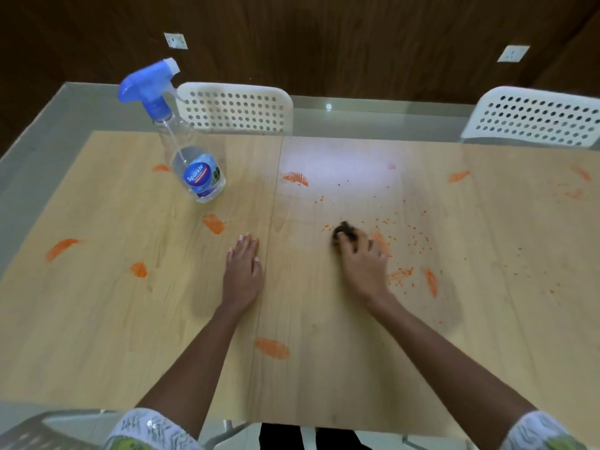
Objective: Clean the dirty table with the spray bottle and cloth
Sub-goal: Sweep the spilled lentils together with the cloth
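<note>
Dark wood-panelled wall [357, 34], two white perforated chairs [237, 107], wall sockets [513, 53]

One word could be read: "Sparkle", in white slanted letters on the blue oval label [196, 177] of the clear spray bottle [191, 157], which stood in the upper left of the frame on the table [97, 319]. A thin line of smaller print ran just under that word (too blurred to make out). Nothing else in the picture carried readable writing.
</note>
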